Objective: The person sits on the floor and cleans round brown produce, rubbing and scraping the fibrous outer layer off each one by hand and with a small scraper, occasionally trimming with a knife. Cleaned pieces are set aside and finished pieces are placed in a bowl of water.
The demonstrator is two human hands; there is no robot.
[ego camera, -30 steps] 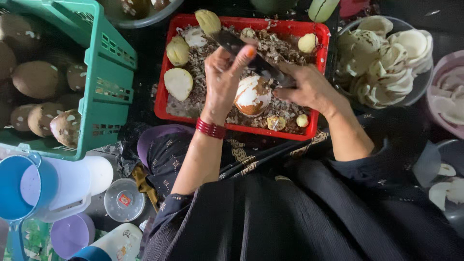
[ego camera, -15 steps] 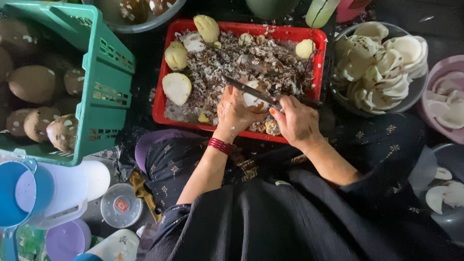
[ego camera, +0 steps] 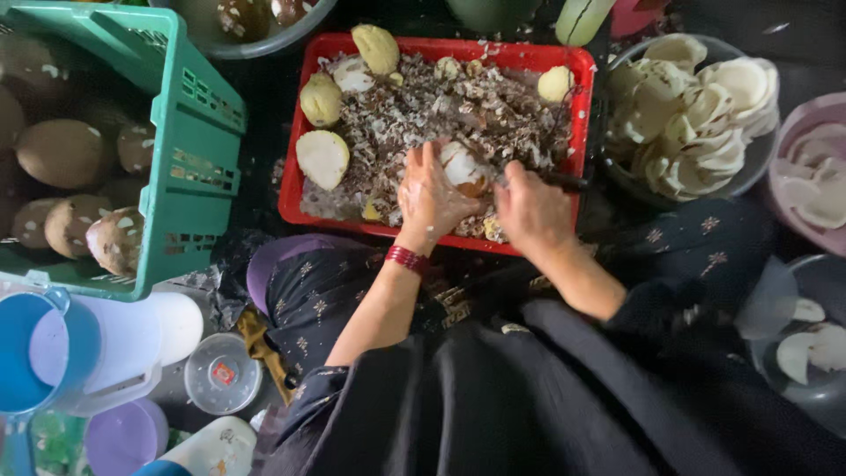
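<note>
Left hand (ego camera: 432, 196) grips a half-peeled coconut (ego camera: 465, 167), right hand (ego camera: 530, 210) clasps a knife (ego camera: 564, 182), over a peel-littered red tray (ego camera: 577, 66).

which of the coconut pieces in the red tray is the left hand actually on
The white and brown piece at the tray's middle front, under the left hand's fingers. The other pale pieces lie apart along the left and back edges, untouched.

one red tray (ego camera: 304, 189), one green crate (ego camera: 189, 141), two hands (ego camera: 432, 194), one blue jug (ego camera: 26, 353).
</note>
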